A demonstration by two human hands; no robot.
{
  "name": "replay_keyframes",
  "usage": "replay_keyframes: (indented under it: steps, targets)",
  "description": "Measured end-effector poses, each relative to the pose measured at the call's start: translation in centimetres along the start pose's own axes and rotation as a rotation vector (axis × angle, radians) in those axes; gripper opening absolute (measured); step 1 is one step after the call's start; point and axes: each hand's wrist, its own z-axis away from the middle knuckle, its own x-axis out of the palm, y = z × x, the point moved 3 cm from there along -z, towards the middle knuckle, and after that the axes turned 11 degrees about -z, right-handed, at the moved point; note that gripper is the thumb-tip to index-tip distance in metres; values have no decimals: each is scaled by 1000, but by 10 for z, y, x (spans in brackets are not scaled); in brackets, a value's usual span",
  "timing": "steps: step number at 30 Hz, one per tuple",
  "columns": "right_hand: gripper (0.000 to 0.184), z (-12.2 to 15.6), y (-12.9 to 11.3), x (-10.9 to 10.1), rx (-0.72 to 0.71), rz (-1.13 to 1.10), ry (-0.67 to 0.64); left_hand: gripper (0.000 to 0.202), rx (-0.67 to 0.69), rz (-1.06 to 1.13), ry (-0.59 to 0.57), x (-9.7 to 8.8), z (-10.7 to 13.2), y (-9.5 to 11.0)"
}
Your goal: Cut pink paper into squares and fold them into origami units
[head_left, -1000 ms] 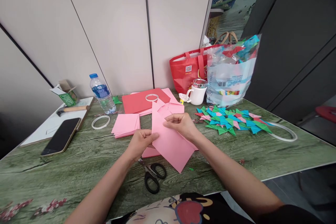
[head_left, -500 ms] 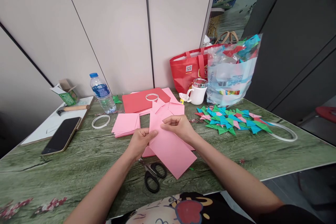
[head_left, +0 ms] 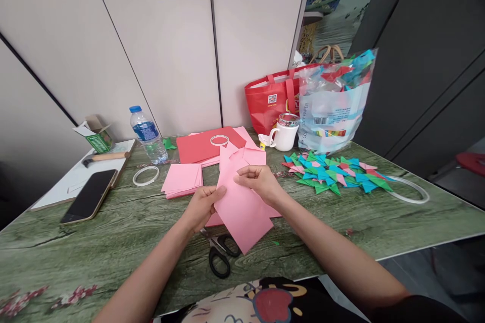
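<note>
A long sheet of pink paper (head_left: 242,217) is held up at a slant above the table. My left hand (head_left: 202,204) pinches its left edge between thumb and fingers. My right hand (head_left: 259,181) is closed at the paper's right side, its thumb and fingertips together over the sheet; part of the edge is hidden behind it. Below the paper lie black-handled scissors (head_left: 219,258), their blades partly covered by my left hand. Left of the paper sits a stack of pink paper squares (head_left: 182,179). Behind it are more pink sheets and a red sheet (head_left: 202,145).
A water bottle (head_left: 147,136), a tape ring (head_left: 146,175) and a phone (head_left: 90,196) stand or lie at left. On the right are folded paper pieces (head_left: 333,171), a white mug (head_left: 286,133), a red bag (head_left: 265,103) and a clear bag (head_left: 329,111).
The lower end of the pink paper has swung left and slightly up. Both hands stay nearly in place, still at the sheet.
</note>
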Motion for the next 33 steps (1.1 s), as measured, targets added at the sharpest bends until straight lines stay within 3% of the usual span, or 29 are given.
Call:
replay_keyframes:
  steps: [9, 17, 27, 33]
  targets:
    - [60, 10, 0, 9, 46, 134, -249, 38, -16, -228, -179, 8, 8, 1]
    - [63, 9, 3, 8, -28, 302, -160, 45, -27, -372, -202, 7, 7, -2]
    - [58, -3, -11, -10, 34, 148, -169, 45, -66, -368, -227, 9, 9, 0]
    - [56, -18, -22, -40, -41, 84, 51, 44, -86, -359, -248, 7, 10, 0]
